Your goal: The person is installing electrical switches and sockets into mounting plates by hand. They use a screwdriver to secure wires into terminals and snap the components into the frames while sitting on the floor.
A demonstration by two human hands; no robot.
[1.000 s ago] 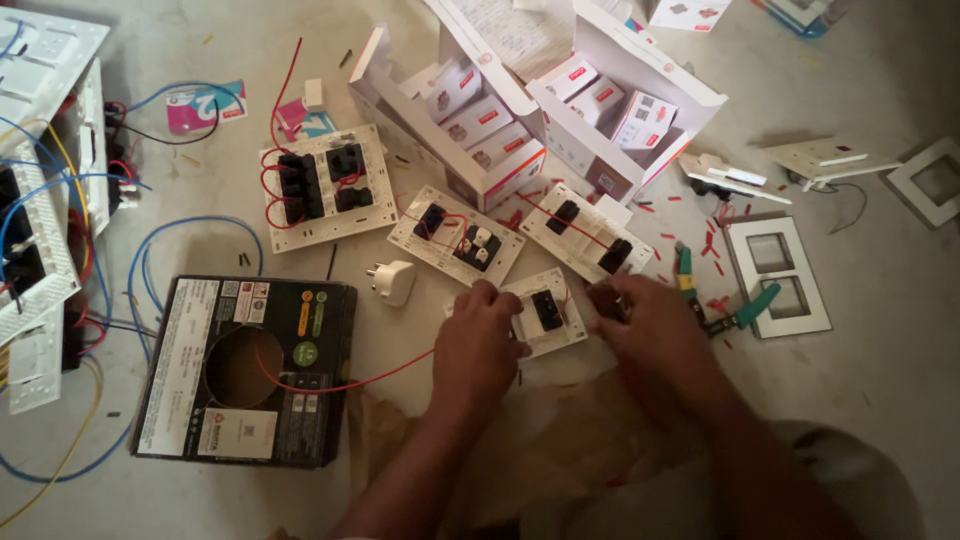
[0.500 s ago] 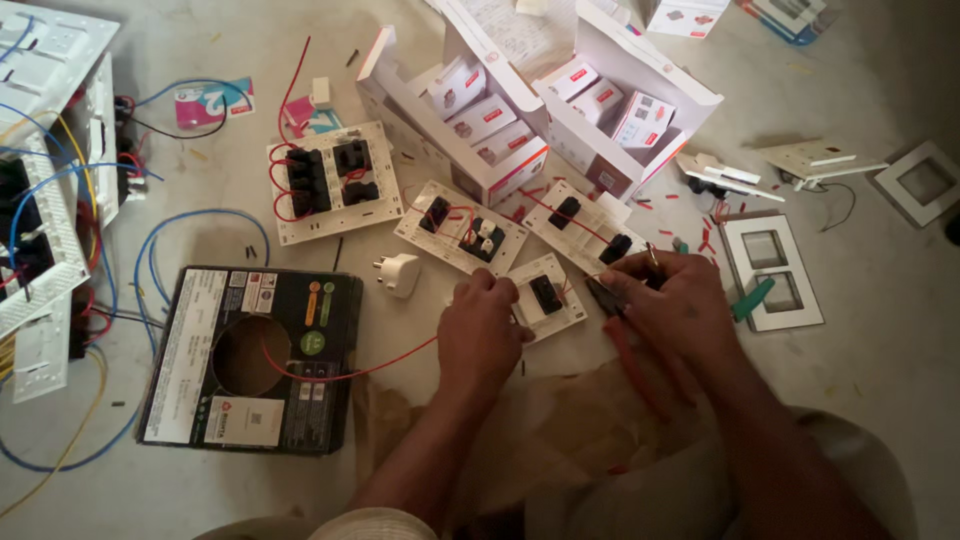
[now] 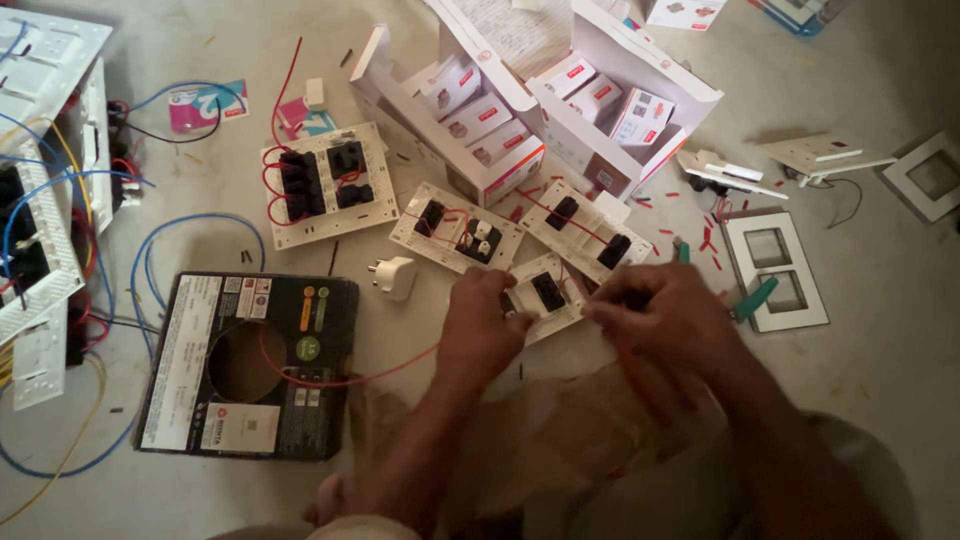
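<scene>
On the grey concrete floor (image 3: 880, 300), the small white switch plate (image 3: 545, 297) lies between the left hand (image 3: 482, 325) and the right hand (image 3: 655, 325). A flat black cardboard box (image 3: 250, 365) sits to its left (a white plug adapter (image 3: 393, 276) between them), with open white cartons (image 3: 540, 110) behind.

White switch plates (image 3: 545, 297) with black sockets lie strung with red wire (image 3: 340, 380) on a grey floor (image 3: 880, 80), beside a white plug (image 3: 393, 276) and white frames (image 3: 776, 270). Open white cartons (image 3: 455, 100) hold small white boxes marked in red and grey. A black box (image 3: 250, 365) carries white labels and green and orange dots, while blue and yellow cables (image 3: 150, 270) loop nearby.
</scene>
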